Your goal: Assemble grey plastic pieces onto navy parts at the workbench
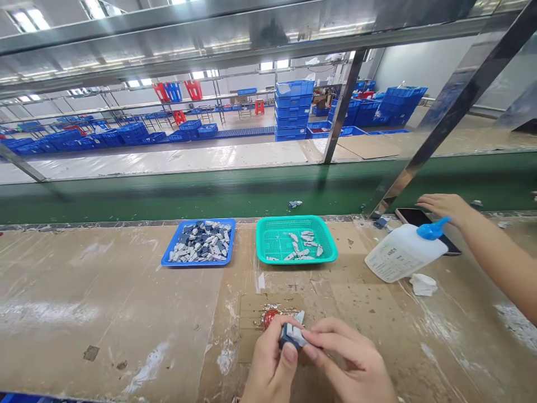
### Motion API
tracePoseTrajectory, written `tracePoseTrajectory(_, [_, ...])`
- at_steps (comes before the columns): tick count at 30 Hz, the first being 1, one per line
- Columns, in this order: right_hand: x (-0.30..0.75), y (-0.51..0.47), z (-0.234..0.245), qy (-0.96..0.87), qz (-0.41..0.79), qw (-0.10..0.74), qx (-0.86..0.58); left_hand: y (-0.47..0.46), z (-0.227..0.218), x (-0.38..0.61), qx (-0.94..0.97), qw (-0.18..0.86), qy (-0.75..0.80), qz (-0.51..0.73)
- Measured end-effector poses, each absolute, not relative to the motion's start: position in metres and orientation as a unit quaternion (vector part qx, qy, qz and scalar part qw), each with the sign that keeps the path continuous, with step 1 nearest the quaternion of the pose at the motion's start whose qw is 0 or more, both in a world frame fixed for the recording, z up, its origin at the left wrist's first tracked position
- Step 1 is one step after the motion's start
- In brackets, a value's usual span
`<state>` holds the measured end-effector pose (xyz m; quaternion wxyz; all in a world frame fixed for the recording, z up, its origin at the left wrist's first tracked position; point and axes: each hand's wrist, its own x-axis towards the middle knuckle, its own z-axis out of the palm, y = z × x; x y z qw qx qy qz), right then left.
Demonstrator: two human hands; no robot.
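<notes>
Low in the head view, my left hand [271, 358] is closed, with thumb and fingers gripping a small grey-and-navy plastic piece [292, 334]. My right hand [350, 358] pinches the light grey end of that piece from the right. The fingers cover part of it, so its full shape is hidden. Just beyond the hands, a round red object [271, 318] sits on a patch of cardboard stained with white residue. A blue tray [165, 262] heaped with grey and navy pieces stands farther off to the left. Beside it, a green perforated basket [333, 252] holds several light grey pieces.
A white bottle with a blue nozzle [400, 254] leans at the right, near crumpled white tissue [423, 284] and a dark phone [413, 217]. Another person's arm [495, 240] reaches in there. A small assembled piece [295, 204] lies on the green belt [201, 198]. Metal posts [342, 112] rise behind.
</notes>
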<state>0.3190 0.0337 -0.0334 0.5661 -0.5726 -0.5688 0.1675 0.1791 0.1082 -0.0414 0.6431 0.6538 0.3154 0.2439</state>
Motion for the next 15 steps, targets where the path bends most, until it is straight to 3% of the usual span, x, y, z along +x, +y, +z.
tracePoseTrajectory(7, [0.32, 0.033, -0.04, -0.702, 0.067, 0.457, -0.542, 0.104, -0.043, 0.19, 0.695, 0.557, 0.379, 0.253])
tracePoseTrajectory(13, [0.317, 0.039, -0.033, -0.794, 0.098, 0.336, -0.498, 0.112, -0.065, 0.18, 0.65, 0.583, 0.393, 0.289])
tracePoseTrajectory(15, [0.326, 0.048, -0.03, -0.796, 0.125, 0.331, -0.491, 0.12, -0.072, 0.154, 0.617, 0.565, 0.445, 0.32])
